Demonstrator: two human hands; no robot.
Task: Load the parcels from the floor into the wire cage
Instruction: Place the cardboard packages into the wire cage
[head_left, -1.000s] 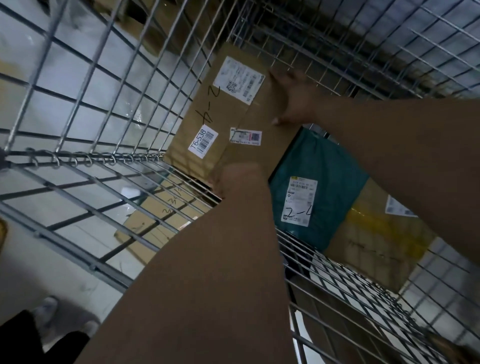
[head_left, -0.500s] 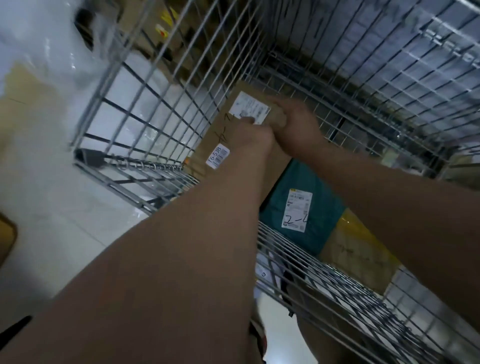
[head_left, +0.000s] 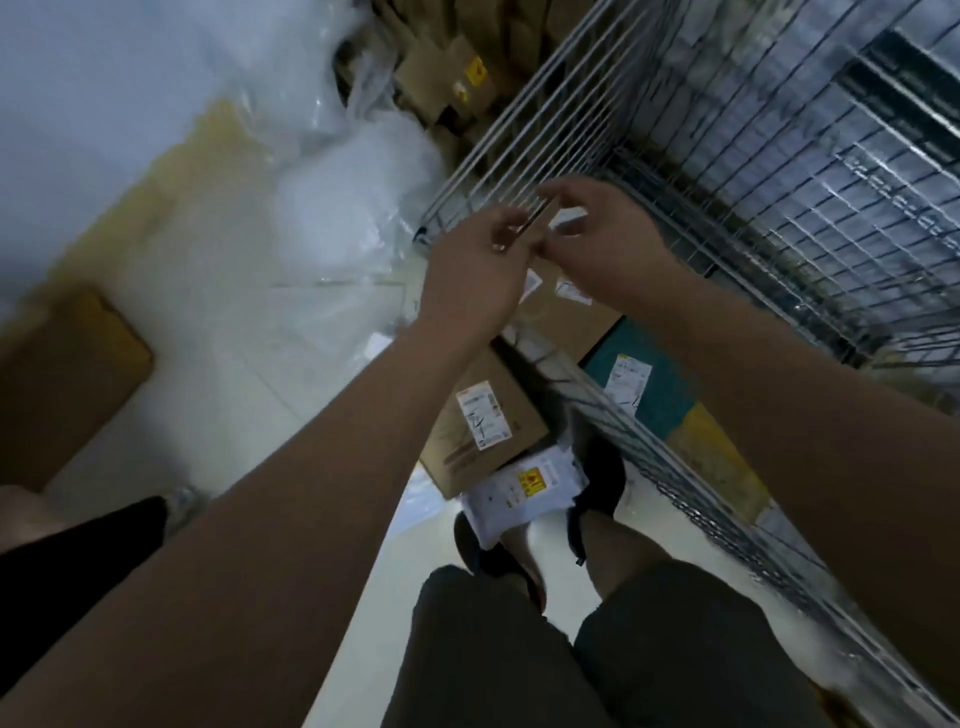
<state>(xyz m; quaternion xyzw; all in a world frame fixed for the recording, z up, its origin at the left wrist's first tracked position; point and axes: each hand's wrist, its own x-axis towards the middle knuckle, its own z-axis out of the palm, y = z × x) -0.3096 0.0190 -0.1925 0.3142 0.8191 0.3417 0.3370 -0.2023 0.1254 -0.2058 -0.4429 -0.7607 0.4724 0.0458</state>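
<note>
Left hand (head_left: 475, 270) and right hand (head_left: 602, 234) hover loose-fingered, holding nothing, over the wire cage (head_left: 779, 182); a brown, white-labelled parcel (head_left: 483, 421) lies on the floor (head_left: 218, 374) outside (fingertips blurred).

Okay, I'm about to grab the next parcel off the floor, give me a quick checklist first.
1. Hands free: cannot tell. Left hand and right hand meet near the cage, something thin and dark blurred between them.
2. Parcel to pick: ok. Brown box lies on the floor beside the cage.
3. Footing: not ok. White bag lies between the shoes.
4. Room in the cage: ok. Space shows above the teal parcel.
</note>
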